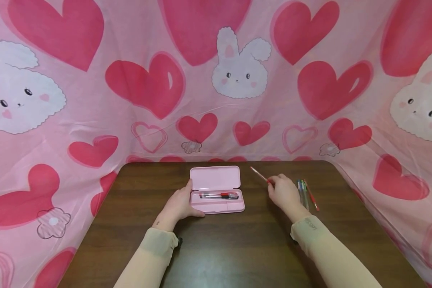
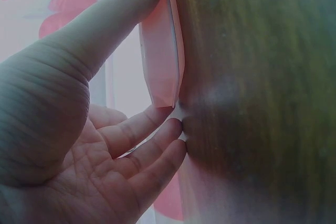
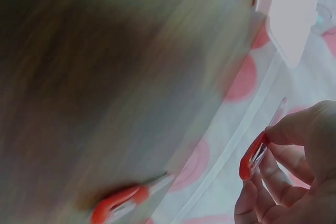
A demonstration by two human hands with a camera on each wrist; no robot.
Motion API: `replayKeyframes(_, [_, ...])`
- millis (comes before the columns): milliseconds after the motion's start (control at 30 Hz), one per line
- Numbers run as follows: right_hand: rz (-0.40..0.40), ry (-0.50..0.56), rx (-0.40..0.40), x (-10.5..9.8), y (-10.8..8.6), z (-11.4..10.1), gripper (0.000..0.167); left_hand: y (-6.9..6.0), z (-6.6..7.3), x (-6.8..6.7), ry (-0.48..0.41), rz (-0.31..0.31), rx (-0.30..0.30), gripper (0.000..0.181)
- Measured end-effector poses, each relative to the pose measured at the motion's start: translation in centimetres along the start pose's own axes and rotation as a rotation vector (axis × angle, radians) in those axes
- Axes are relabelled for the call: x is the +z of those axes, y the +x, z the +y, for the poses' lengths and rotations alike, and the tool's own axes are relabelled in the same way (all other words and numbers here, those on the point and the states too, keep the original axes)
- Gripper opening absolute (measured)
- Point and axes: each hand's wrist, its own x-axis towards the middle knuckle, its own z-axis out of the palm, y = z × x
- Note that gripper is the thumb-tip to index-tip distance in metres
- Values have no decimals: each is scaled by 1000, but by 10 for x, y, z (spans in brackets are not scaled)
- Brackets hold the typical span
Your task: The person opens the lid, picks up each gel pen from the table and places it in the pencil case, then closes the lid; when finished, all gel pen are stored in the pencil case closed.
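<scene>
While left hand (image 1: 179, 203), spread, grips pink case (image 1: 215, 178), right hand (image 1: 285, 194) pinches red pen (image 1: 260, 175) right of case.

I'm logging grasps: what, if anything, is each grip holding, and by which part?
The right grip pinches a pen by its red end. The left grip holds the open pink case at its left end.
</scene>
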Motion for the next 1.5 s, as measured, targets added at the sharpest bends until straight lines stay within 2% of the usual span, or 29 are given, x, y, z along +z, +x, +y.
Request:
replayKeyframes(267, [0, 16, -58, 9, 5, -29, 19, 0, -1, 0, 1, 1, -2, 142])
replayKeyframes(700, [-32, 38, -188, 31, 3, -74, 19, 0, 2, 0, 5, 8, 9, 140])
replayKeyframes(1067, [-164, 38, -256, 42, 3, -93, 18, 2, -2, 0, 24, 5, 7, 143])
replayKeyframes(1500, [-220, 55, -339, 48, 4, -107, 16, 1, -2, -1, 39, 11, 29, 143])
